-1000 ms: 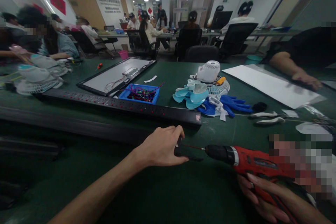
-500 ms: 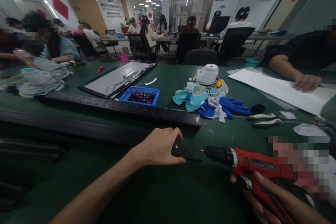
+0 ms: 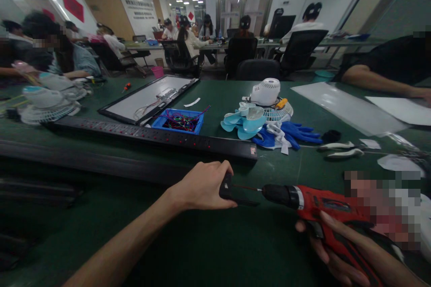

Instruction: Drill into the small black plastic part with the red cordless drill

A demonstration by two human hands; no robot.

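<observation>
My left hand [image 3: 205,186] is closed around the right end of a long black bar [image 3: 134,166], with a black end piece [image 3: 225,186] showing between thumb and fingers. My right hand [image 3: 336,251] grips the handle of a red cordless drill [image 3: 326,202], which points left. From its black chuck a long thin bit [image 3: 247,188] reaches to the end piece; whether its tip sits in a screw is too small to tell. Just beyond the bar lies a black power strip [image 3: 161,138] with a row of sockets and red dots.
Behind the strip are a blue tray [image 3: 200,128] of wires, a framed panel [image 3: 134,101], light-blue fan blades [image 3: 249,121], a white fan body [image 3: 266,92] and blue gloves [image 3: 299,132]. Pliers [image 3: 343,150] lie to the right. A co-worker's arm [image 3: 377,78] rests near white sheets [image 3: 400,110].
The co-worker's hand at the right has slid rightward with a white sheet, uncovering a translucent one. My hands, the drill and the bar stay nearly in place; the view has shifted slightly.
</observation>
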